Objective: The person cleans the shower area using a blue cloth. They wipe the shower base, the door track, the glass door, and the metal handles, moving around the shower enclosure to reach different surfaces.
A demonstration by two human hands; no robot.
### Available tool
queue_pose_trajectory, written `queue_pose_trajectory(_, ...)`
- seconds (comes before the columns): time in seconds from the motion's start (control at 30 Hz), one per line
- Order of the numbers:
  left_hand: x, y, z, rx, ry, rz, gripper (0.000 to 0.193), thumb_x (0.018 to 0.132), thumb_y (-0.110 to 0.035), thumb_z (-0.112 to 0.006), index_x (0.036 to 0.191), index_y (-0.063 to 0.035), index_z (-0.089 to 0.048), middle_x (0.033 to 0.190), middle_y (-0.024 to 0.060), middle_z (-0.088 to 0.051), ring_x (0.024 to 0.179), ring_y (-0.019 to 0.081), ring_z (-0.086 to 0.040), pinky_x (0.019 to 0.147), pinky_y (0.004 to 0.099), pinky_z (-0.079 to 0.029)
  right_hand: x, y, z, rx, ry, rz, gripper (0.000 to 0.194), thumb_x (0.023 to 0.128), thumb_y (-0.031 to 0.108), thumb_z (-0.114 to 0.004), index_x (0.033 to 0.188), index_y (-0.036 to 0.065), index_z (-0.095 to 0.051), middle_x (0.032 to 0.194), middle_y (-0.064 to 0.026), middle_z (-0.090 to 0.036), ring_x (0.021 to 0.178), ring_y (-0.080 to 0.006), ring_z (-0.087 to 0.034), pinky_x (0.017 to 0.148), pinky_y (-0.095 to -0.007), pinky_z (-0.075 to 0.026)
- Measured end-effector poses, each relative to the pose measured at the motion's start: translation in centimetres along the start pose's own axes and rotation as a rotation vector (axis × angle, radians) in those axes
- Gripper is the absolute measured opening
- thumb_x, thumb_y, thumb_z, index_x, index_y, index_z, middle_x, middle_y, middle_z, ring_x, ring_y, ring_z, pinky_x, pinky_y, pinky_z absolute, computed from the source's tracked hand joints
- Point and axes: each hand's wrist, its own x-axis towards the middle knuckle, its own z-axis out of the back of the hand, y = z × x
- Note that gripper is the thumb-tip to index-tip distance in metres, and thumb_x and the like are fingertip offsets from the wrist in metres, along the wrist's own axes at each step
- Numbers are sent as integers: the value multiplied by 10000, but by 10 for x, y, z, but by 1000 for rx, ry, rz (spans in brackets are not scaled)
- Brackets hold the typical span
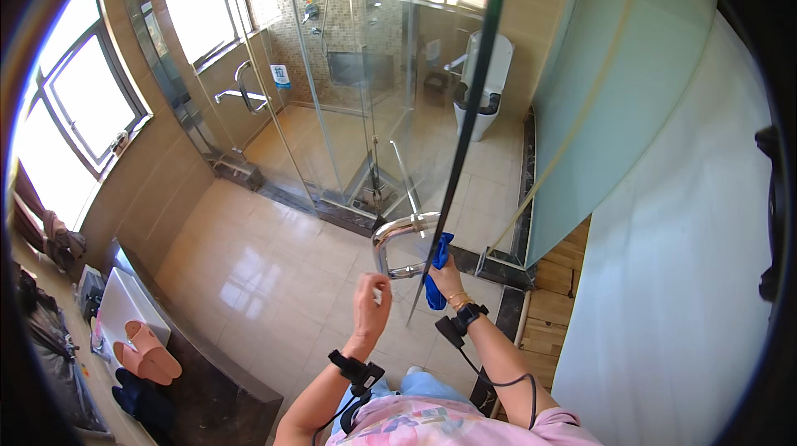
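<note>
A glass door (461, 153) with a dark edge stands open in front of me, seen almost edge-on. My right hand (447, 281) grips a bunched blue cloth (438, 306) against the right face of the glass, near the door's edge. On the other side, a chrome door handle (381, 246) sticks out from the glass. My left hand (372, 306) is just below that handle, fingers loosely curled, with no object visible in it. A small gap seems to separate it from the metal.
Glass shower panels (305, 103) stand on a dark stone curb (348, 215). A toilet (479, 109) with its lid up is beyond the door. At left, orange slippers (149, 359) rest by a white basin (134, 306) on a dark counter (224, 396). Frosted glass (598, 116) rises at right.
</note>
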Motion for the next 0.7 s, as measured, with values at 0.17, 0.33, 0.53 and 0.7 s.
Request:
queue_pose_trajectory(0.17,48,-49,-39,52,-284,-456,486,723,-70,-675,1133,-36,-416,1059,146,-490,940,272,-507,818,335,-412,-8,1,44,393,-38,-74,490,807,370,-629,1122,7,-534,965,-82,-631,896,-193,-585,812,-297,-441)
queue_pose_trajectory(0.33,90,-84,-88,-199,17,-187,278,829,-162,-620,995,-7,-458,769,122,-561,690,223,-523,647,326,-429,-4,26,97,729,-278,-117,411,849,343,-608,1105,27,-549,1016,-11,-569,901,-98,-503,801,-248,-412)
queue_pose_trajectory(0.53,105,-100,-127,-215,20,-275,244,848,-187,-599,862,-15,-426,699,154,-540,610,295,-485,573,367,-405,11,84,144,480,-337,128,421,882,319,-556,1162,9,-497,1015,-50,-574,915,-150,-516,835,-282,-403)
queue_pose_trajectory(0.7,116,-99,-148,-202,73,-272,249,853,-178,-589,887,-15,-405,703,149,-524,613,284,-472,578,361,-405,51,149,192,88,-634,592,638,897,325,-512,1375,24,-215,1320,-186,-367,1131,-278,-446,929,-373,-355)
